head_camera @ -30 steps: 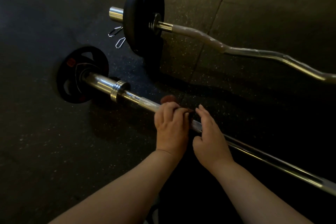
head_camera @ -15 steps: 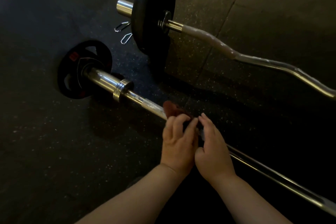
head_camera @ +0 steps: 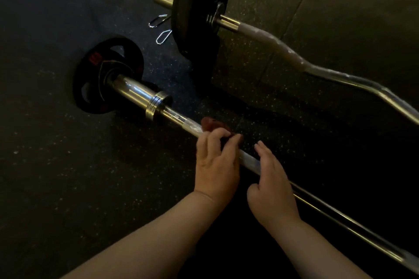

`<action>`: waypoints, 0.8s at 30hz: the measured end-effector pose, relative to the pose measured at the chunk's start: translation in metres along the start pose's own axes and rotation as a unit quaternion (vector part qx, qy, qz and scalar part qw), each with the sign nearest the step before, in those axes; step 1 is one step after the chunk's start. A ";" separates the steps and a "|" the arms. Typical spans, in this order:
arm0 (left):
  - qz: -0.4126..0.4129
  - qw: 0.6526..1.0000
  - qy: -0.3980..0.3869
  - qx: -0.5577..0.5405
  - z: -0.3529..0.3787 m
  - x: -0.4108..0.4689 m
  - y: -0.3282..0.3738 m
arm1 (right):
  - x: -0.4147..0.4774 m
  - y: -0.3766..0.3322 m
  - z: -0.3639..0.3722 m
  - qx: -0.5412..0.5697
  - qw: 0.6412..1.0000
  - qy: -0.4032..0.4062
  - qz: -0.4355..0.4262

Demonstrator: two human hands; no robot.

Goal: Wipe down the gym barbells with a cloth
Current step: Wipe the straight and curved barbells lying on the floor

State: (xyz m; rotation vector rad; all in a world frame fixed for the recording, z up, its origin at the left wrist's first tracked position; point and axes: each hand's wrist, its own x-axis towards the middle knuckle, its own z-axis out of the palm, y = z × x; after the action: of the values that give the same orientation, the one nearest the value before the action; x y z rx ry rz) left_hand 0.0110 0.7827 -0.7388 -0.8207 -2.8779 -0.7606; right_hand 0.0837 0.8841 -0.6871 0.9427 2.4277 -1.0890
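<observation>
The straight barbell (head_camera: 174,118) lies on the dark speckled rubber floor (head_camera: 56,165), its shaft running from 10 o'clock to 4 o'clock across the view. At the 10 o'clock end, a small black plate (head_camera: 95,79) with red markings sits on the chrome sleeve, and a ringed collar (head_camera: 156,103) marks the start of the shaft.

The cloth (head_camera: 212,124), reddish-brown, is wrapped on the shaft just to the 4 o'clock side of the knurled section, near the middle of the view. The left hand (head_camera: 216,165) is placed over it from the 6 o'clock side. Its grip is closed: the fingers curl over the top of the shaft and clamp the cloth against the metal. Part of the cloth protrudes beyond the fingertips at 12 o'clock.

The right hand (head_camera: 272,190) is positioned just beside the left hand, at its 4 o'clock, with a short length of bare shaft between the two. Its grip is spread flat, fingers straight and together, laid across the shaft. Contact under the palm is hidden.

The curl bar (head_camera: 272,41) lies at 12 o'clock, well apart from the hands, carrying a large black plate (head_camera: 195,7). A wire spring clip (head_camera: 162,35) sits beside that plate, at its 9 o'clock.
</observation>
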 end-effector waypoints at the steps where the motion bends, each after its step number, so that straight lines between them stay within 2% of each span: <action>1: 0.042 0.999 -0.012 0.002 -0.001 -0.006 0.003 | 0.000 -0.002 0.000 0.002 1.000 0.005 0.002; 4: 0.186 0.981 -0.043 0.027 -0.009 -0.016 -0.003 | -0.001 -0.004 -0.001 0.015 1.000 0.009 0.008; 6: 0.232 0.970 -0.042 0.061 -0.014 -0.006 -0.021 | 0.001 -0.002 -0.003 0.002 1.000 -0.007 0.000; 8: 0.185 0.980 -0.036 0.065 -0.018 0.009 -0.034 | 0.004 0.002 -0.004 -0.021 1.000 -0.021 -0.006; 12: 0.000 0.999 0.003 0.034 -0.022 0.026 -0.033 | 0.006 -0.001 -0.002 -0.048 0.999 -0.021 0.010; 13: 0.000 0.999 0.004 0.048 -0.023 0.025 -0.026 | 0.006 -0.001 0.000 -0.052 0.998 -0.020 0.009; 14: 0.034 0.996 0.002 0.080 -0.023 0.022 -0.018 | 0.006 -0.001 0.002 -0.054 0.998 -0.020 0.006; 16: 0.143 0.980 -0.014 0.139 -0.022 0.013 -0.003 | 0.007 -0.001 0.004 -0.059 0.998 -0.011 0.000; 19: 0.215 0.966 -0.079 0.121 -0.017 0.000 -0.003 | 0.008 -0.002 0.005 -0.067 0.998 -0.003 0.001; 22: 0.198 0.974 -0.076 0.082 -0.017 0.003 -0.028 | 0.009 -0.006 -0.003 -0.076 0.997 -0.026 0.011; 24: 0.106 0.992 -0.044 0.047 -0.023 0.015 -0.042 | 0.009 -0.008 -0.007 -0.107 0.993 -0.043 0.004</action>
State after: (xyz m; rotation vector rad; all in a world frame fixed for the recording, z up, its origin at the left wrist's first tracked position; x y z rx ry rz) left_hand -0.0246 0.7478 -0.7343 -1.1511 -2.8113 -0.5743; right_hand 0.0712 0.8894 -0.6828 0.8176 2.4082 -0.8280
